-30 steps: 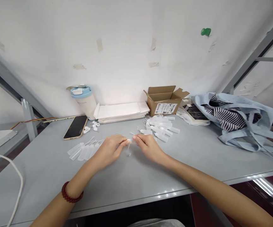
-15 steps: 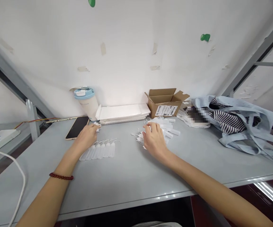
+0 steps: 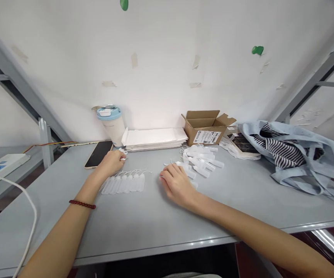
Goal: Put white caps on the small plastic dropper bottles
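Tending separate clusters now

The left hand (image 3: 111, 163) pinches a small white piece (image 3: 123, 158) beyond the bottle row (image 3: 126, 183); the right hand (image 3: 178, 186), which met it a second ago, now curls beside the loose bottles (image 3: 202, 163), its grip hidden.

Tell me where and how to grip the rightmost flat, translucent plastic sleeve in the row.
Probably best pinch the rightmost flat, translucent plastic sleeve by its right long edge, coming from the side of the right hand. That edge is free, while a neighbouring sleeve crowds its left. The thin white cord at its far end looks limp, so likely a poorer hold.
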